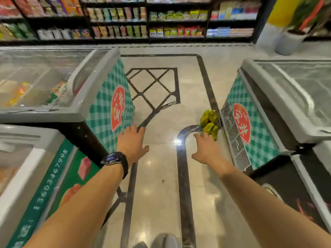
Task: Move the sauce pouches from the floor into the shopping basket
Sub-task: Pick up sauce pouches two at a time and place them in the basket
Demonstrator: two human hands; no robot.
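Since the sauce pouches (210, 123) are all sitting in one yellow-green heap on the floor (161, 176), tight against the base grille of the right-hand freezer (259, 136), I'm reading the task as barely started: nothing is getting lifted yet. Right hand (206, 149) is reaching at the heap's near edge, fingers straight and spread, holding nothing. Its fingertips are sitting right at the nearest pouch; can't tell if they're touching. Left hand (132, 142) is hanging flat and wide over the floor beside the left-hand freezer (107, 104), also empty, with a black watch (116, 159) on that wrist. Shopping basket isn't showing anywhere in view, so I can't tell whether any pouches are in it already. Remaining, by my estimate: gripping the heap, likely over more than one handful, locating the basket, dropping them in. Pouch count is too blurred to call. Stocked shelves (161, 20) are running along the aisle's far end.
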